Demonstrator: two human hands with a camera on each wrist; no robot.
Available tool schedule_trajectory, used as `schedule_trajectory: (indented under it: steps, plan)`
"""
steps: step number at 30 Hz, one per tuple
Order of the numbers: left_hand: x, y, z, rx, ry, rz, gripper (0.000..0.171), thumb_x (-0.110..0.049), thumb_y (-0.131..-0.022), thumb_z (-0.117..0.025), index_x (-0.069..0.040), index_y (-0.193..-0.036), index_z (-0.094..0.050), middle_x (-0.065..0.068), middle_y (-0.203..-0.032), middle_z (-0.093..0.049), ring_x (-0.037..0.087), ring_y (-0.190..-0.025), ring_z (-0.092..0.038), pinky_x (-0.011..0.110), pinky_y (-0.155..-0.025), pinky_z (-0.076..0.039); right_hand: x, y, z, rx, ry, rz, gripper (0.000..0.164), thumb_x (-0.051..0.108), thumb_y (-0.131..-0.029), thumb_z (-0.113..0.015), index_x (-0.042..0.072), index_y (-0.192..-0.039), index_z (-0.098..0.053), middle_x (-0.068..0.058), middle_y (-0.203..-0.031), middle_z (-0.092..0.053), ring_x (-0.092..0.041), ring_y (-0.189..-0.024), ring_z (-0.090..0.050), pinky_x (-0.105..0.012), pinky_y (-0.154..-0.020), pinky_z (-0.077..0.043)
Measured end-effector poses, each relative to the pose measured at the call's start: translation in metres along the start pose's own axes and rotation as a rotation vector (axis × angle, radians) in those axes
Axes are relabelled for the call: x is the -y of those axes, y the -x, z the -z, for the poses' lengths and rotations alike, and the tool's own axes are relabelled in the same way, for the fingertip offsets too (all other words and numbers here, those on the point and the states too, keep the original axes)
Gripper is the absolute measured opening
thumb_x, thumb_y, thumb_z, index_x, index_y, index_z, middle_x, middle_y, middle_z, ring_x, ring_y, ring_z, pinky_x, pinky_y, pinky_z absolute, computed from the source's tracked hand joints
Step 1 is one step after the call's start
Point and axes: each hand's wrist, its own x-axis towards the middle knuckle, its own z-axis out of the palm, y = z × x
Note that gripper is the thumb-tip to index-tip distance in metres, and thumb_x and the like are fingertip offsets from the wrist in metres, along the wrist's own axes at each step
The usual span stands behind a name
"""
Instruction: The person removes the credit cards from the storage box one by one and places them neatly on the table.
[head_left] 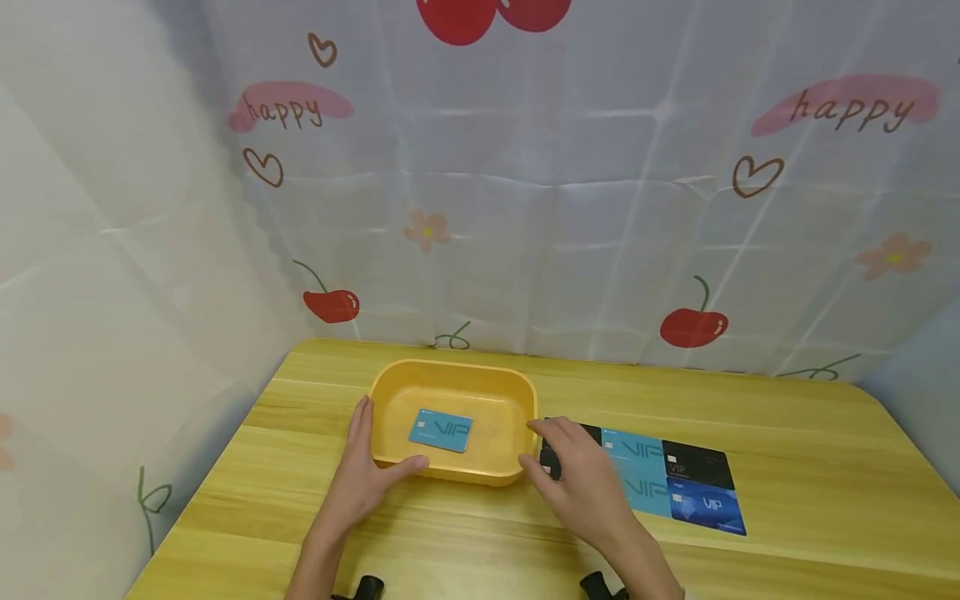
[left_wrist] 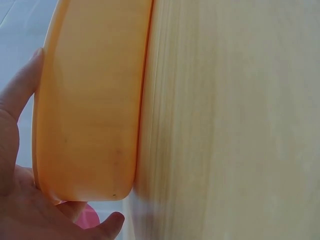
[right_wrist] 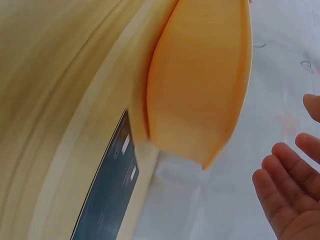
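A yellow plastic basin (head_left: 453,477) stands on the table, with a light blue VIP card (head_left: 440,430) lying flat inside. My left hand (head_left: 362,483) holds the basin's near left corner, fingers along the left wall and thumb at the front rim. The left wrist view shows that thumb against the rim of the basin (left_wrist: 90,100). At the other end is my right hand (head_left: 588,483), close beside the right rim. In the right wrist view the right hand (right_wrist: 295,190) has its fingers spread loosely, a gap between them and the basin (right_wrist: 200,80).
Right of the basin, several cards lie edge to edge: light blue cards (head_left: 636,471), a black card (head_left: 699,464), a dark blue card (head_left: 708,504), and dark ones partly behind my right hand. A printed curtain (head_left: 525,250) hangs along the table's (head_left: 825,467) back edge.
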Motion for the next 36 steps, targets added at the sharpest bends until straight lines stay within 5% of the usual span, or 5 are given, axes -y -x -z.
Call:
schedule_trajectory:
  steps: [15, 21, 36]
  plan:
    - [0.000, 0.000, 0.000, -0.008, -0.001, -0.020, 0.123, -0.042, -0.077, -0.084, -0.004, -0.158, 0.001, 0.012, -0.164, 0.004, 0.034, -0.148, -0.005, 0.056, -0.115, -0.014, 0.025, -0.036, -0.038, 0.145, -0.022, 0.131, 0.038, 0.021, -0.088, -0.076, 0.007, -0.122, -0.065, -0.005, -0.114, -0.063, -0.024, -0.106, -0.058, -0.040, -0.087, -0.052]
    - [0.000, 0.000, 0.001, 0.001, -0.004, -0.022, 0.122, -0.042, -0.079, -0.083, -0.004, -0.158, 0.001, 0.012, -0.164, 0.005, 0.036, -0.148, -0.005, 0.058, -0.114, -0.015, 0.029, -0.045, -0.050, 0.219, -0.138, 0.058, 0.038, 0.022, -0.090, -0.074, 0.005, -0.123, -0.064, -0.006, -0.117, -0.062, -0.024, -0.108, -0.057, -0.042, -0.091, -0.049]
    - [0.001, -0.001, 0.001, 0.013, -0.013, -0.005, 0.121, -0.042, -0.080, -0.082, -0.005, -0.158, 0.003, 0.011, -0.164, 0.006, 0.035, -0.148, -0.004, 0.058, -0.115, -0.015, 0.040, -0.071, -0.089, 0.360, -0.219, -0.086, 0.044, 0.016, -0.089, -0.075, 0.002, -0.129, -0.062, -0.012, -0.125, -0.057, -0.029, -0.113, -0.053, -0.045, -0.095, -0.047]
